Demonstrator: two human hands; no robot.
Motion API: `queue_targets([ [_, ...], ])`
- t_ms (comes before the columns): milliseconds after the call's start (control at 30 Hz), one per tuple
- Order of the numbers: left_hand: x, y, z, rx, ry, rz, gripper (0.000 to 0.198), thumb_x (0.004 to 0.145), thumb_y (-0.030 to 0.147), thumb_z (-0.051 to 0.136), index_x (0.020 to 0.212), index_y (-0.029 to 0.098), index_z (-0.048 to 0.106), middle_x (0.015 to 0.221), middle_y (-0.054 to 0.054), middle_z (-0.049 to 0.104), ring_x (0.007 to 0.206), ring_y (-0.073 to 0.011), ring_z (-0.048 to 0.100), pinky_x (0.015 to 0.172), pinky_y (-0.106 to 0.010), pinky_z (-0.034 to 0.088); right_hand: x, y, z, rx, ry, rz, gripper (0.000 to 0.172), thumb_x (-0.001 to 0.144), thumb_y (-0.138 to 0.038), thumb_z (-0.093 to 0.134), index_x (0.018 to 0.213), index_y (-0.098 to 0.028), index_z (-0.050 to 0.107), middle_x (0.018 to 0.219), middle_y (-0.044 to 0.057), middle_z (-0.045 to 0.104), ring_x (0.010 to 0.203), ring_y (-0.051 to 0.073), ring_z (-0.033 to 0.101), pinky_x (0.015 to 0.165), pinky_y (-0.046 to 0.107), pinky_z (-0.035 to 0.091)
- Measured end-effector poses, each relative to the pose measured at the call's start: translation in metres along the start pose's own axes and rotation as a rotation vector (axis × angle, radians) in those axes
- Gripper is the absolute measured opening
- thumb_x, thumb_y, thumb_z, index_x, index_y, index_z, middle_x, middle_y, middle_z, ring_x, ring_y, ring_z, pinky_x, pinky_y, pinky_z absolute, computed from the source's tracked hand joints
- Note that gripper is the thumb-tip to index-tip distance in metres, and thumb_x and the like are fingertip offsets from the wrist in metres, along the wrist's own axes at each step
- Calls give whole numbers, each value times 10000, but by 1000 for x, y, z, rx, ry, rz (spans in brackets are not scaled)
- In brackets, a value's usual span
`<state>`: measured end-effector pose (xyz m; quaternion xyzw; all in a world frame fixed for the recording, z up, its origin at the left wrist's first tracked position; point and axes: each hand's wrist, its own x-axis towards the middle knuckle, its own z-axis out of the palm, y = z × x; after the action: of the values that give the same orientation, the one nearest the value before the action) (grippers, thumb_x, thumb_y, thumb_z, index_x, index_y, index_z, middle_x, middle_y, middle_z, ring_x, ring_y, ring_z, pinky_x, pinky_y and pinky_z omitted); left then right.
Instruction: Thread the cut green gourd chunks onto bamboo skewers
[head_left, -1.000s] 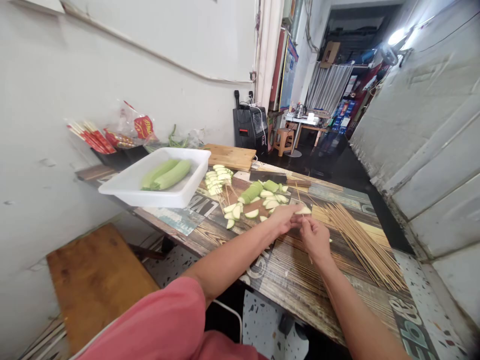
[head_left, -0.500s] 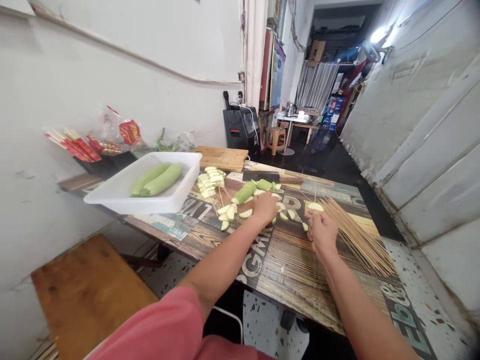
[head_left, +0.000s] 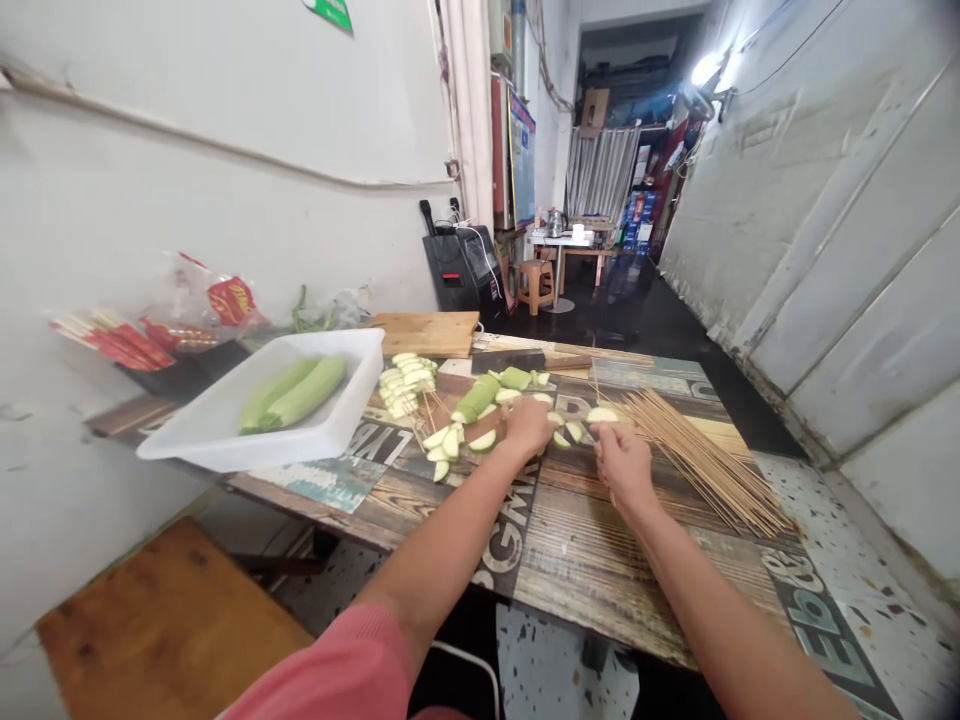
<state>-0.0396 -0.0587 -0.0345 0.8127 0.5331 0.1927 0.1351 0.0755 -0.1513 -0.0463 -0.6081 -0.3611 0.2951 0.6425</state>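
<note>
My right hand (head_left: 624, 462) is closed on a thin bamboo skewer, with a pale green-edged zucchini slice (head_left: 602, 414) just above its fingers. The skewer's tip (head_left: 596, 375) rises past the slice. Beside it, my left hand (head_left: 529, 424) reaches palm-down among loose cut slices (head_left: 484, 440); its fingertips are hidden, so I cannot tell whether it grips one. A row of sliced zucchini (head_left: 477, 398) lies just beyond the left hand. Farther left, filled skewers of slices (head_left: 407, 382) rest in a pile. Bare bamboo skewers (head_left: 701, 460) lie fanned out right of my right hand.
Two whole zucchini (head_left: 307, 390) lie in a white plastic tray (head_left: 176, 435) at the table's left. A knife (head_left: 510, 361) and wooden board (head_left: 424, 332) lie at the far edge. Packaged sticks (head_left: 112, 340) stand by the wall. A wooden stool (head_left: 165, 620) is at lower left.
The view has turned slightly right, and the table appears shifted left. My hands are a little closer together, with the left moved right over the slices. The right still holds the skewer and slice.
</note>
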Motion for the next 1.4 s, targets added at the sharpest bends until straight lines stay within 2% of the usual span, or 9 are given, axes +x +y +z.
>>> queue_targets([
  [100,2,-4,-1,-239,106,-2,110,727,277,603,798,211,655,927,-71,637,996,-264,502,919,-431,296,-2,-1,-1,-45,-45,-6,293,742,-400,483,785,-141,613,395,-79,370,350,75,299,376,210,234],
  [167,6,-7,-2,-547,180,-46,116,753,278,585,825,199,630,858,-57,642,891,-209,558,855,-363,376,-6,-3,-1,-126,-111,-68,305,756,-412,476,779,-145,622,414,-68,383,377,85,325,396,213,252],
  [267,14,-12,-5,-1109,220,-226,152,784,272,563,898,172,578,790,-46,628,683,-133,593,629,-233,441,-16,-7,0,-262,-267,-182,332,783,-429,453,778,-151,633,438,-49,412,416,102,365,431,219,282],
  [367,21,-18,-12,-1533,156,-371,77,807,200,542,826,127,558,742,-46,611,532,-66,545,490,-151,395,-26,-7,2,-366,-373,-255,355,804,-436,423,796,-158,644,496,-16,510,466,129,436,480,234,330],
  [533,24,-28,-21,-1864,21,-506,99,814,75,509,718,96,523,709,-64,615,438,-17,464,394,-99,324,-32,-1,4,-416,-404,-288,349,810,-416,411,808,-164,652,747,48,666,670,182,572,640,269,403],
  [600,24,-29,-22,-1932,11,-555,83,807,64,521,729,93,521,724,-73,624,447,-24,487,390,-99,341,-32,1,4,-422,-401,-276,344,811,-409,407,806,-166,650,771,51,675,699,188,583,658,271,407],
  [700,24,-31,-22,-1960,23,-608,28,803,77,540,776,85,538,744,-92,636,536,-76,583,424,-119,412,-33,-1,4,-444,-398,-269,343,814,-402,396,795,-171,649,739,46,673,666,186,579,633,269,404],
  [867,25,-31,-20,-1956,96,-625,24,813,67,521,807,76,541,755,-114,650,654,-152,653,492,-170,498,-36,-6,4,-430,-400,-259,329,809,-382,398,785,-175,652,765,46,684,695,188,596,649,264,414],
  [1400,27,-34,-17,-1917,139,-598,43,801,65,538,816,71,577,758,-115,662,660,-148,658,570,-192,530,-40,-13,5,-437,-380,-269,345,782,-359,391,764,-166,676,732,53,689,657,187,603,624,265,425],
])
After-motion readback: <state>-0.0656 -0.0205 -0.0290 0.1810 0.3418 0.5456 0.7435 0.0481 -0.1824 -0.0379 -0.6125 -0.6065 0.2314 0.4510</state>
